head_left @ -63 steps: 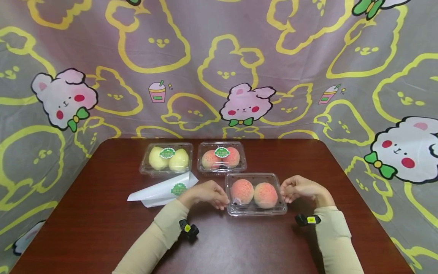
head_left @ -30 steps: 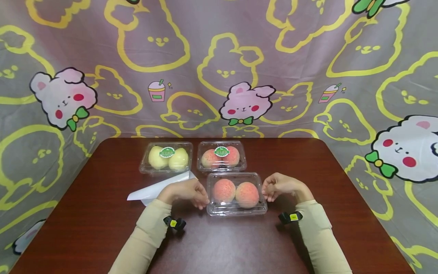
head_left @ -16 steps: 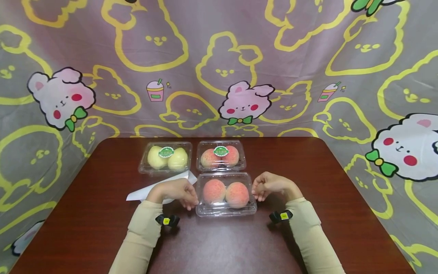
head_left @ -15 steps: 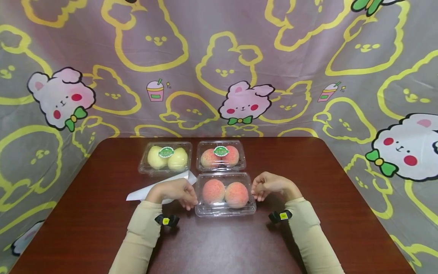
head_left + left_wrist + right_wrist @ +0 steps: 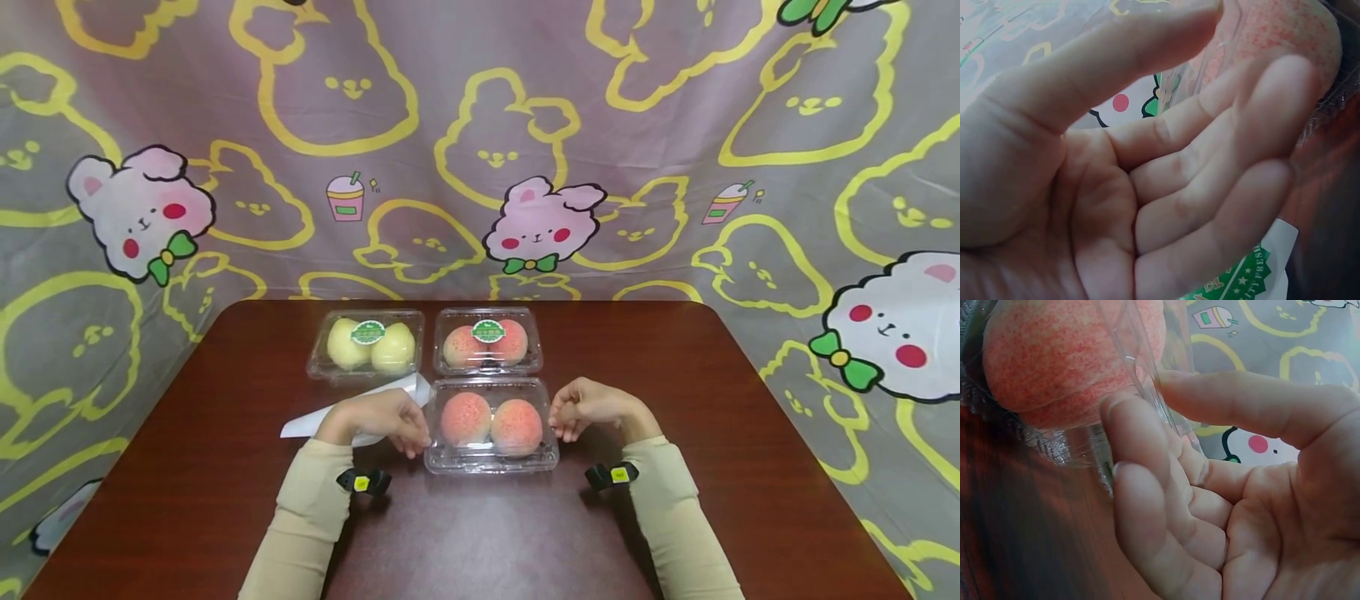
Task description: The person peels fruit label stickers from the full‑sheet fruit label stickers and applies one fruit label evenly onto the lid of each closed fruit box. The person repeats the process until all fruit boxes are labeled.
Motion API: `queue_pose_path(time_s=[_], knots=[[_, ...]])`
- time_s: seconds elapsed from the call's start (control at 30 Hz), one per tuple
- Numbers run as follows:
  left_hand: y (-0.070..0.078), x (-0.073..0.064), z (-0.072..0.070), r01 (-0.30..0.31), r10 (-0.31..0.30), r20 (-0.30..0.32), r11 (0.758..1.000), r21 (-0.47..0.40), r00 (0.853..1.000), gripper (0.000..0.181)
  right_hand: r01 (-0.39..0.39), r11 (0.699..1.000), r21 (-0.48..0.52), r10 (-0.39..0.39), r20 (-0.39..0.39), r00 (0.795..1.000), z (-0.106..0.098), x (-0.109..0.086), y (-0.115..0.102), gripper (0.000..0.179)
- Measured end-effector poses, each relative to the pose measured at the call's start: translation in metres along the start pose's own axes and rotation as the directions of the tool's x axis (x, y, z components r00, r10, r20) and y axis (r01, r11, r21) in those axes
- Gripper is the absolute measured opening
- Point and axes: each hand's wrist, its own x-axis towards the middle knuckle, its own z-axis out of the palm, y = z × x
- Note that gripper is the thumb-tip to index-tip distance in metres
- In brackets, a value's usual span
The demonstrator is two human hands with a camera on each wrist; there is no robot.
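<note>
A clear plastic clamshell box (image 5: 491, 463) with two peaches (image 5: 466, 419) in it lies near the middle of the table. My left hand (image 5: 387, 419) pinches its left edge between thumb and curled fingers. At the opposite end, my right hand (image 5: 596, 408) grips the right edge. In the right wrist view, the thumb and fingertips of the right hand (image 5: 1229, 481) meet the box's clear rim, close to a peach (image 5: 1054, 356). Behind the fingers of the left hand (image 5: 1166, 175), a peach (image 5: 1297, 31) shows through plastic in the left wrist view. This box's lid bears no sticker.
Directly behind stands another box of peaches (image 5: 487, 367) with a green round sticker. To its left is a box of pale yellow fruit (image 5: 366, 372), stickered alike. A white sticker sheet (image 5: 315, 423) lies partly under my left hand. Patterned cloth (image 5: 420, 167) hangs around the table.
Both hands have slid the peach box leftward along the table, from right of centre to in front of the other peach box. Over the last half second it has shifted very little.
</note>
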Motion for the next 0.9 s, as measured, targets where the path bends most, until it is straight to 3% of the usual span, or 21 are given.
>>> queue_pose_path(time_s=[0.27, 0.4, 0.5, 0.67, 0.77, 0.9], knots=[[0.002, -0.003, -0.003, -0.007, 0.010, -0.059, 0.998, 0.056, 0.998, 0.021, 0.003, 1.000, -0.007, -0.003, -0.005, 1.000, -0.001, -0.004, -0.001, 0.020], [0.006, -0.011, -0.009, -0.005, 0.030, -0.174, 0.990, 0.142, 0.984, 0.018, 0.009, 1.000, -0.022, -0.009, -0.018, 1.000, -0.001, -0.005, -0.002, 0.021], [0.009, -0.019, -0.014, 0.038, 0.042, -0.318, 0.969, 0.243, 0.947, 0.012, 0.005, 1.000, -0.020, -0.006, -0.033, 0.999, -0.001, -0.007, -0.004, 0.022], [0.010, -0.031, -0.021, 0.144, 0.062, -0.516, 0.926, 0.349, 0.854, 0.010, 0.004, 1.000, -0.014, -0.005, -0.078, 0.997, -0.003, -0.008, -0.006, 0.023], [0.009, -0.036, -0.023, 0.206, 0.055, -0.588, 0.907, 0.368, 0.807, 0.012, 0.010, 1.000, -0.019, -0.012, -0.115, 0.993, -0.003, -0.008, -0.007, 0.024], [0.007, -0.040, -0.024, 0.313, -0.012, -0.638, 0.878, 0.362, 0.770, 0.020, 0.008, 1.000, -0.011, -0.010, -0.159, 0.987, -0.002, -0.008, -0.007, 0.027]])
